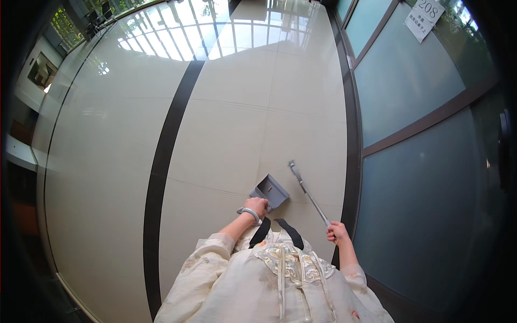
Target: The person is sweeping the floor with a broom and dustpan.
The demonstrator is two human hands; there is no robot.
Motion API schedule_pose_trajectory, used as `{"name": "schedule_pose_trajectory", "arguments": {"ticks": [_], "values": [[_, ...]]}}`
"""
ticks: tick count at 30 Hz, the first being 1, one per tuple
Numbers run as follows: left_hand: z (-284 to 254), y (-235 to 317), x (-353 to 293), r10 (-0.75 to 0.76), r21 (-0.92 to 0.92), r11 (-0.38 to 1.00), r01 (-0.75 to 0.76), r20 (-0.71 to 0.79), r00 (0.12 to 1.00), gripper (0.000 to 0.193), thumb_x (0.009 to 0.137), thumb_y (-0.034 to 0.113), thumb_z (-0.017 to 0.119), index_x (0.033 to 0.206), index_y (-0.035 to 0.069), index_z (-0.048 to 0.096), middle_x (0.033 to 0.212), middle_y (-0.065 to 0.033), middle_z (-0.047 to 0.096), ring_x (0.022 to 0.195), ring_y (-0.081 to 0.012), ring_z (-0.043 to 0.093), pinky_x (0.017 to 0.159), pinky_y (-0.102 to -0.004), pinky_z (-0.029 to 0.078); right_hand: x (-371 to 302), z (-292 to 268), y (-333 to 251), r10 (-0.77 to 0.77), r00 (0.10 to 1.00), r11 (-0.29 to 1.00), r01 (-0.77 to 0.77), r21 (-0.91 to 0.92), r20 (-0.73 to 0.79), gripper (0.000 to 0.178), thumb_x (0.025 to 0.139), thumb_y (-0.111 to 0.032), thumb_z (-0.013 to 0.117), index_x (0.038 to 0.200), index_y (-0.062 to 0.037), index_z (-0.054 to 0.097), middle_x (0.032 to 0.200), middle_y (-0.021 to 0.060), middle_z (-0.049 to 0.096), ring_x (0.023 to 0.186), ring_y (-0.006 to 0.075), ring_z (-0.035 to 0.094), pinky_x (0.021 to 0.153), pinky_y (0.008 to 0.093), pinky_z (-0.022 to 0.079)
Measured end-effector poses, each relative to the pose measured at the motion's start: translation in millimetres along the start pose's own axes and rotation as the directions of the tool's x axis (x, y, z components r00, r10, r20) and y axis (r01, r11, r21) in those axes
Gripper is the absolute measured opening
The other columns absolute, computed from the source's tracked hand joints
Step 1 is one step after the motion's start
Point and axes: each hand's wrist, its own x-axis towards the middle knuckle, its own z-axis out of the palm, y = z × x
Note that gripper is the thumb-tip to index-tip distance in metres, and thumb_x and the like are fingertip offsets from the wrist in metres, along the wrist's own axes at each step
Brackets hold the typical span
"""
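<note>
My left hand (256, 205), with a pale bangle on its wrist, is closed at the near side of a grey dustpan (277, 195). The dustpan's handle is mostly hidden under the hand. A small orange-brown bit (270, 189) shows inside the pan. To the right, my right hand (337, 232) is wrapped round the near end of a long thin grey stick tool (311, 195). Its shaft slants forward and left, ending in a small grey head (292, 163) just beyond the dustpan's right side. Whether the head is a brush or a jaw is too small to tell.
Glossy beige floor tiles (231, 129) spread ahead, crossed by a dark stripe (168, 132) on the left. Along the right stand frosted glass panels (420, 188) in dark frames, one bearing a white paper sign (424, 20). Window light reflects off the far floor.
</note>
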Motion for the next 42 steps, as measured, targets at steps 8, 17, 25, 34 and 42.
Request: {"name": "schedule_pose_trajectory", "arguments": {"ticks": [8,17,25,34,42], "values": [[-18.8,-46.2,23.2,-0.088,0.007,0.996,0.088,-0.004,0.996,0.016,0.072,0.021,0.060,0.087,0.019,0.066,0.086,-0.0078,0.066,0.085,-0.0254,0.063,0.075,-0.0375,0.049,72.6,110.1,-5.4,-0.132,0.975,0.972,0.092,-0.217,-0.178,0.047,0.072,0.009,0.050,0.115,-0.0043,0.036,0.060,0.0054,0.042,0.040,0.0119,0.039,0.031,0.0261,0.026],[-29.3,-82.9,21.6,-0.174,-0.145,0.976,0.161,-0.079,0.982,0.014,0.074,0.025,0.060,0.086,0.021,0.067,0.086,-0.0069,0.066,0.082,-0.0259,0.063,0.074,-0.0370,0.050,9.2,112.7,-37.8,0.127,0.982,0.942,-0.075,-0.328,0.141,0.051,0.076,0.010,0.050,0.123,-0.0039,0.036,0.062,0.0058,0.044,0.040,0.0068,0.033,0.034,0.0228,0.022],[-22.0,-114.9,-6.3,-0.257,-0.201,0.954,0.222,-0.171,0.951,0.013,0.074,0.025,0.060,0.084,0.020,0.067,0.082,-0.0076,0.066,0.079,-0.0264,0.062,0.071,-0.0372,0.050,39.6,104.4,-78.0,-0.096,0.995,0.959,0.098,-0.264,0.022,0.051,0.074,0.012,0.044,0.121,-0.0031,0.035,0.061,0.0061,0.044,0.041,0.0092,0.034,0.034,0.0242,0.023],[9.8,-135.1,-8.1,-0.370,-0.220,0.920,0.324,-0.217,0.903,0.012,0.073,0.024,0.062,0.082,0.021,0.068,0.079,-0.0068,0.066,0.076,-0.0268,0.063,0.070,-0.0375,0.050,102.0,185.9,-16.3,-0.196,0.979,0.699,0.173,-0.693,0.047,0.041,0.072,0.007,0.048,0.112,-0.0040,0.042,0.062,0.0077,0.047,0.042,0.0141,0.044,0.032,0.0267,0.029],[32.9,-147.1,14.8,-0.292,-0.217,0.946,0.241,-0.250,0.923,0.012,0.073,0.025,0.062,0.081,0.018,0.067,0.079,-0.0068,0.066,0.075,-0.0268,0.062,0.069,-0.0385,0.049,56.5,133.2,-25.6,0.112,0.968,0.956,-0.045,-0.289,0.222,0.046,0.072,0.011,0.048,0.116,-0.0016,0.040,0.060,0.0053,0.044,0.040,0.0081,0.032,0.033,0.0229,0.021]]}}
